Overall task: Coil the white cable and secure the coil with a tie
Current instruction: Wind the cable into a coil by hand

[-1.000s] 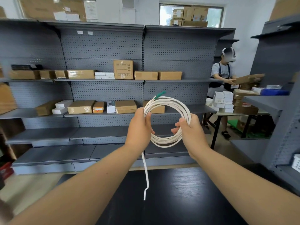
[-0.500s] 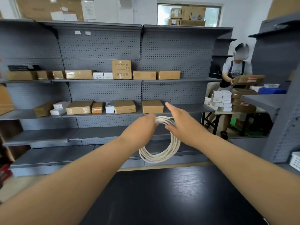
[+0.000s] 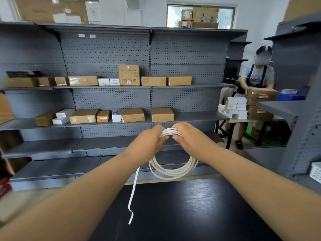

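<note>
Above dark table (image 3: 182, 214), arms outstretched; L hand (image 3: 147, 143) & R hand (image 3: 189, 138) both clamp coil (image 3: 173, 172) top.

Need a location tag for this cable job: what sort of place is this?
Likely a stockroom or small packing warehouse: grey pegboard shelving holds cardboard boxes, and at a side table another person handles a parcel beside stacked white boxes.
</note>
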Tool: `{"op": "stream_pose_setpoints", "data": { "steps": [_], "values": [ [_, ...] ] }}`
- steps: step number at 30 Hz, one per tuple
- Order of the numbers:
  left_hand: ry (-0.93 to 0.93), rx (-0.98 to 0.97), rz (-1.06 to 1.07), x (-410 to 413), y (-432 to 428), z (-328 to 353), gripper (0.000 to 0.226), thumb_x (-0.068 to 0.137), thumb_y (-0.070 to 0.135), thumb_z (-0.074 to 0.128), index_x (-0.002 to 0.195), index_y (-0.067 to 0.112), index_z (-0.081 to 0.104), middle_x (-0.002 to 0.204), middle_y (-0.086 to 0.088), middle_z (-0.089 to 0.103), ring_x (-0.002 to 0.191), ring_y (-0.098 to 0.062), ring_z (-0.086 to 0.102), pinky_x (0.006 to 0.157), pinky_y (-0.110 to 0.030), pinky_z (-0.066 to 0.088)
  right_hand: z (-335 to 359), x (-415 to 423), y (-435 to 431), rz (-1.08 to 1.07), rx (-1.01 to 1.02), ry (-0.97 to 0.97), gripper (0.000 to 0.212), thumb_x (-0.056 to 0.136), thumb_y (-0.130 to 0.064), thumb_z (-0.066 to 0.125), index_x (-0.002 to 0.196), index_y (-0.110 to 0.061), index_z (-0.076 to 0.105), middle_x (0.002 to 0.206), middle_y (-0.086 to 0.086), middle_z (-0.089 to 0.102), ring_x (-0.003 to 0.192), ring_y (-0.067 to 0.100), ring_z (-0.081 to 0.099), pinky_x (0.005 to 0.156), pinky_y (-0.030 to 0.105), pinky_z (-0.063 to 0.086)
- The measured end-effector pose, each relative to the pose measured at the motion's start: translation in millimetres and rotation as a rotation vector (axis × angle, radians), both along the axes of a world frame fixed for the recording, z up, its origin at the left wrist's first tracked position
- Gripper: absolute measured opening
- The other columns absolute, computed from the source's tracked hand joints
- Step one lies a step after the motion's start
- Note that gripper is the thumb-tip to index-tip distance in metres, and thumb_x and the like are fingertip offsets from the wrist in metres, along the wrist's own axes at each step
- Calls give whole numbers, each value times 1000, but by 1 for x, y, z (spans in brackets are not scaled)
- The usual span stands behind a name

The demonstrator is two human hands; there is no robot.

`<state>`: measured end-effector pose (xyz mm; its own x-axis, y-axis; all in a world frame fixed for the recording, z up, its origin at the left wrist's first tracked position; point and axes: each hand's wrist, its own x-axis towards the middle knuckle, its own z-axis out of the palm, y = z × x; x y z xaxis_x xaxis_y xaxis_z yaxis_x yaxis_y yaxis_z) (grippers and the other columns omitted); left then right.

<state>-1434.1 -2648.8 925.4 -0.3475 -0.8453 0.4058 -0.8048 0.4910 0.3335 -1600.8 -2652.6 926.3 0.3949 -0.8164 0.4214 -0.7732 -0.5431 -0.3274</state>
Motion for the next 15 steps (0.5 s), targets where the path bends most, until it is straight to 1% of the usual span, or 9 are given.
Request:
{"op": "stream_pose_setpoints", "data": {
  "steps": [2,4,6,8,10,11,13,15],
  "values": [
    [17,-16,0,0,-1,-3,23,97,29,43,105,8,50,78,-6,57,70,-24,50,60,-32,34,-1,1,0,-18,-15,29,15,97,-23,42,107,-15,49,96,-3,45,89,18,46,78,33,38],
    [81,4,-13,0,-1,-5,20,96,30,45,100,12,50,77,-4,57,69,-22,51,61,-32,36,-2,1,0,-34,-59,30,16,97,-23,41,105,-12,50,94,-1,46,88,23,48,78,38,41],
    [204,71,-33,-1,0,-8,14,94,31,49,93,18,51,77,-1,60,70,-19,55,63,-31,40,-4,0,1,-48,-77,-5,17,98,-23,39,106,-12,50,94,0,47,88,24,48,77,38,40],
    [347,140,-54,1,-1,-11,12,93,30,53,90,18,54,75,3,62,70,-12,58,64,-23,42,-6,-2,1,-78,-99,-55,19,98,-21,38,110,-11,50,99,3,50,92,25,48,78,37,38],
    [453,200,-63,2,-2,-15,11,91,27,56,86,18,57,69,7,62,63,-7,56,61,-18,41,-7,-4,1,-121,-139,-132,21,98,-18,38,111,-8,50,105,8,53,94,25,48,77,34,35],
    [498,229,-63,4,-2,-17,11,91,27,57,83,19,57,68,8,62,62,-7,54,61,-19,40,-8,-5,1,-133,-171,-187,20,98,-16,39,111,-6,51,104,8,53,92,23,47,75,31,32],
    [598,295,-73,7,-3,-21,14,90,29,58,79,19,59,69,6,64,65,-10,53,68,-25,42,-10,-6,3,-147,-232,-316,20,97,-12,40,110,-5,53,100,2,51,90,16,44,71,22,27],
    [692,342,-91,8,-3,-22,17,90,31,57,80,17,59,71,4,67,68,-12,56,76,-32,46,-13,-6,5,-188,-254,-439,21,97,-12,40,113,-5,53,99,-3,49,90,13,45,71,17,26]
  ]
}}
